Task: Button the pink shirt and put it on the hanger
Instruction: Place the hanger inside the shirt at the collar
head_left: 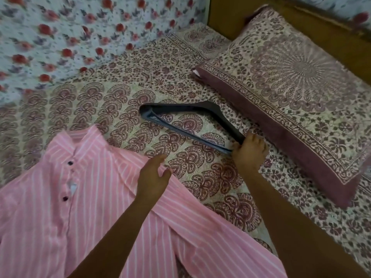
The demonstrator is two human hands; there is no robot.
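Right hand (pixel 249 151) grips my hanger (pixel 192 125); left hand (pixel 153 177) hovers open; pink shirt (pixel 80 197) looks buttoned, hanging remains.

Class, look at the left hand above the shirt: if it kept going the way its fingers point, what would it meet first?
Probably the dark plastic hanger, after crossing bare patterned bedsheet; the left hand height is unclear.

- Shirt (pixel 104 197): soft striped cloth, matt, with glossy dark buttons (pixel 70 163).
- Hanger (pixel 200 109): dark, smooth, seemingly plastic.
- Bedsheet (pixel 124 93) and pillow (pixel 291 81): printed matt cloth.
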